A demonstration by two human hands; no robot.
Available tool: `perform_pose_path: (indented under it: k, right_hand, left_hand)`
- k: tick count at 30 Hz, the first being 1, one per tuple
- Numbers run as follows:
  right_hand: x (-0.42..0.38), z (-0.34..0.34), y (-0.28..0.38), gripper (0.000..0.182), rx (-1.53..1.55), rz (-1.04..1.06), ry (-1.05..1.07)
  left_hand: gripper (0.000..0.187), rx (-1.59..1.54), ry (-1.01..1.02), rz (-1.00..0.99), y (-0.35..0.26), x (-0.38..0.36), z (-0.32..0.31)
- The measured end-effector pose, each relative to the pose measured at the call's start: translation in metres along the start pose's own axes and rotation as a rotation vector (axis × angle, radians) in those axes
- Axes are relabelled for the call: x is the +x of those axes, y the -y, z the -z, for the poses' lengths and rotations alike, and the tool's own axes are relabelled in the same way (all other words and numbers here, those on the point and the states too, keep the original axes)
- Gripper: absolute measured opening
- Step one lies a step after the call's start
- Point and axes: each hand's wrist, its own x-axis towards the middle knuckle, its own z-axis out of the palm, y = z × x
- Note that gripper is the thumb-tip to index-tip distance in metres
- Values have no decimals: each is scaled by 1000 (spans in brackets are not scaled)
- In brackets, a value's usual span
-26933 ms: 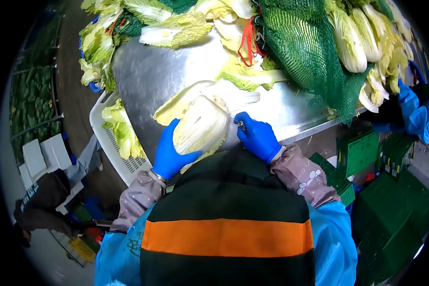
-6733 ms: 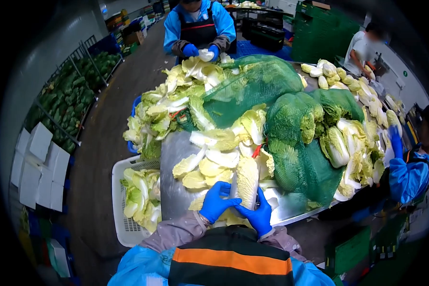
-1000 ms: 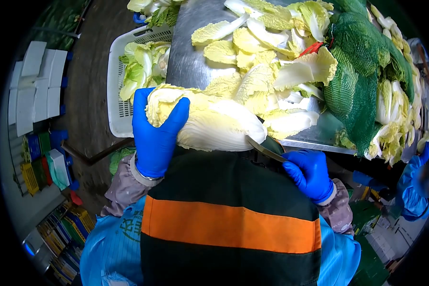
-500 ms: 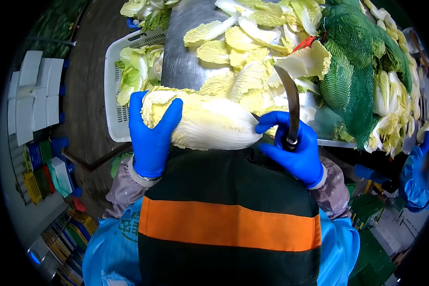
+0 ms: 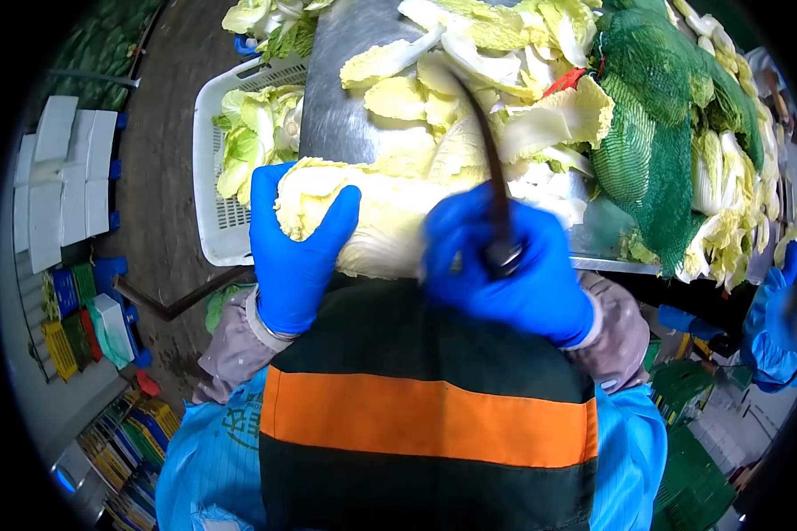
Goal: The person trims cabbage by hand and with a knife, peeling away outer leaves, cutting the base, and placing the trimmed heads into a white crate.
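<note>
A pale napa cabbage (image 5: 376, 234) lies sideways in front of my apron, close to the table's near edge. My left hand (image 5: 301, 243), in a blue glove, grips its leafy end with thumb and fingers apart around it. At the cabbage's other end, my gloved right hand (image 5: 505, 265) is closed on a knife (image 5: 487, 146). The dark curved blade points up and away over the loose leaves. Motion blurs the right fingers, which overlap the cabbage's base and hide it.
Loose cabbage leaves (image 5: 398, 97) cover much of the metal table (image 5: 332, 97). A white basket (image 5: 208, 177) of leaves stands at the left. Green netting (image 5: 646, 115) and more cabbages (image 5: 722, 177) lie at the right. Another person's blue sleeve (image 5: 770, 336) shows at far right.
My right hand has moved left over the cabbage's base end, and the knife has swung left with it. My left hand and the leafy end have shifted slightly right.
</note>
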Motion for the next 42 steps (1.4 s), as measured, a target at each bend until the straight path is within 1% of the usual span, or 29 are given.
perform_pose_path:
  k: [1,3,4,6,7,8,10,11,14,15,16,17,19,20,21,22,24,25,26,28,29,31,32,33,34,36,38,39,42]
  right_hand:
    - [3,3,2,21,123,-13,-105]
    - [5,25,11,20,408,-152,-337]
    - [4,31,4,21,328,-159,-379]
    - [-3,32,4,22,82,-323,-311]
    - [-6,30,-16,23,14,-162,-252]
    - [-13,31,-20,24,-101,-197,-180]
    - [-18,22,-12,27,-189,-287,-133]
    - [-18,16,-10,30,-300,-248,-118]
    - [-16,6,-15,30,-380,-104,-139]
    - [-14,3,-19,31,-395,-8,-111]
    - [-8,4,-7,26,-347,-8,15]
    - [-5,-4,-14,25,-77,22,18]
    - [4,4,11,26,163,-234,3]
    - [8,18,5,29,300,-236,-146]
    - [15,30,-4,32,304,-158,-289]
    - [20,42,-15,38,211,-122,-345]
    - [21,65,-42,44,41,-320,-147]
    - [17,64,-60,47,158,-328,11]
    - [15,63,-71,50,275,-335,171]
    - [12,62,-69,55,278,-339,237]
    - [11,62,-70,55,331,-388,234]
    - [8,57,-71,55,368,-443,215]
    - [8,56,-68,55,343,-449,209]
    - [11,56,-62,55,312,-448,205]
    - [11,57,-56,56,258,-452,222]
    - [9,59,-55,57,211,-418,231]
    - [5,60,-62,56,222,-400,201]
    - [3,59,-61,56,224,-422,186]
    - [6,58,-49,54,120,-488,181]
  left_hand:
    - [39,18,-2,1,1,0,1]
    - [40,53,-9,1,3,0,5]
    - [40,62,-10,-15,5,0,6]
    - [40,81,-6,-49,8,2,7]
    - [39,77,-7,-47,10,2,7]
    - [39,74,-7,-43,11,3,7]
    - [39,67,3,-34,12,4,6]
    - [39,65,14,-30,12,4,6]
    - [39,93,30,-46,13,5,6]
    - [39,107,31,-57,13,5,5]
    - [39,79,33,-47,12,5,4]
    - [38,51,35,-39,11,5,3]
    - [38,-22,37,1,12,5,3]
    - [38,-68,36,33,17,5,4]
    - [38,-113,34,64,22,5,6]
    - [38,-164,68,96,30,5,9]
    - [38,-266,139,160,52,7,13]
    - [39,-226,231,150,61,8,16]
    - [39,-224,307,195,64,11,19]
    - [49,43,342,173,54,21,21]
    - [55,238,283,-88,39,26,19]
    - [67,415,386,-438,2,29,6]
    - [72,393,543,-526,-14,29,-5]
    - [69,581,713,-686,-23,33,-13]
    - [57,605,777,-746,-15,33,-19]
    - [34,371,841,-579,5,36,-25]
    - [23,471,913,-595,2,41,-22]
    - [18,518,946,-596,1,42,-20]
    - [16,552,959,-562,3,49,-10]
